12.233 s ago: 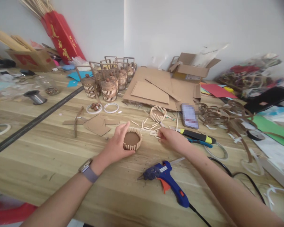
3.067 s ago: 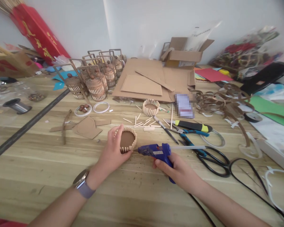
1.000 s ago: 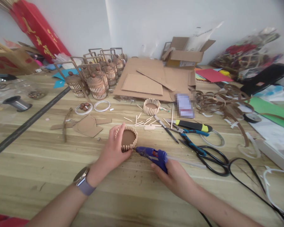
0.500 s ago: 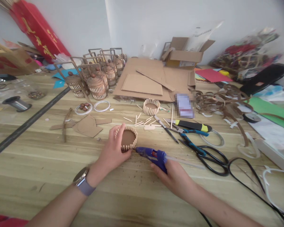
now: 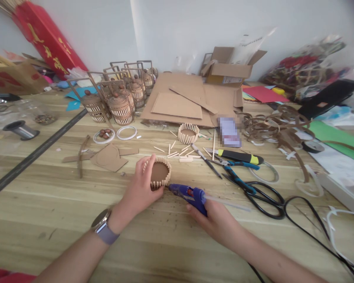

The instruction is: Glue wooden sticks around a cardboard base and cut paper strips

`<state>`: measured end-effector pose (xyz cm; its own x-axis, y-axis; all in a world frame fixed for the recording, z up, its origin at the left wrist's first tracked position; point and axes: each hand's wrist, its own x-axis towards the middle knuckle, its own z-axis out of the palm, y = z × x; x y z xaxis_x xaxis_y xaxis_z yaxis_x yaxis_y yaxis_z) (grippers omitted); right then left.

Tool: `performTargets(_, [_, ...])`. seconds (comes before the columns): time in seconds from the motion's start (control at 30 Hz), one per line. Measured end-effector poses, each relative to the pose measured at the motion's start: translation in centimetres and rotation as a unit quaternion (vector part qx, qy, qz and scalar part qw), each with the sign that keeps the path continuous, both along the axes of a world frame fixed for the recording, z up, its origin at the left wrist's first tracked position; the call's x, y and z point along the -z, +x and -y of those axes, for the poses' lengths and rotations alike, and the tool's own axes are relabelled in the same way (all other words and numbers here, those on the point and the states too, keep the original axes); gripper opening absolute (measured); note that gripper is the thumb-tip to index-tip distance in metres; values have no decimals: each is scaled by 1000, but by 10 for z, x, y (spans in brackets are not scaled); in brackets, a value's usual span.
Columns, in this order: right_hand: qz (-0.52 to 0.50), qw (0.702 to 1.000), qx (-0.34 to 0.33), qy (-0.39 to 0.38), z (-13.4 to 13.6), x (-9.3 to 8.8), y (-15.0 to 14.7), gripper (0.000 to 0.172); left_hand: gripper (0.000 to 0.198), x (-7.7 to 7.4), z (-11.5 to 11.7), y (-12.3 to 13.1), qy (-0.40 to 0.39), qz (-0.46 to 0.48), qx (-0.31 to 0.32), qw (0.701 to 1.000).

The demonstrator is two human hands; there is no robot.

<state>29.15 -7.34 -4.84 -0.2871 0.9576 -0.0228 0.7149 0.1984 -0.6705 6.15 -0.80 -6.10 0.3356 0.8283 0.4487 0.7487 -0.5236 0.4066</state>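
A small round cardboard tray [image 5: 159, 171], ringed by short upright wooden sticks, sits on the table in front of me. My left hand [image 5: 144, 181] grips its left and near side between fingers and thumb. In my right hand [image 5: 215, 216] is a blue hot glue gun [image 5: 188, 195] with a clear glue stick out of its back. The nozzle tip is by the tray's near right edge, close to my left thumb; whether it touches is hard to tell. Behind the tray lie loose wooden sticks [image 5: 186, 159] and a second stick-ringed tray [image 5: 188, 134].
Scissors [image 5: 265, 200], pliers [image 5: 238, 177], a utility knife [image 5: 238, 156] and a pen [image 5: 208, 162] lie to the right. Finished stick lanterns [image 5: 120, 108] stand at the back left, beside cardboard sheets [image 5: 177, 105]. Cardboard scraps [image 5: 109, 157] and white rings [image 5: 127, 133] lie to the left.
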Motion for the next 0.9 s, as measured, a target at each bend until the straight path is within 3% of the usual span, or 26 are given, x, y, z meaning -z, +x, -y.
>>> performTargets(0.7, [-47, 996, 26, -67, -1, -11, 14, 34, 95, -6, -2, -1, -10, -25, 0, 1000])
performTargets(0.9, [-110, 988, 41, -102, -5, -17, 20, 31, 97, -9, -3, -1, -38, -33, 2, 999])
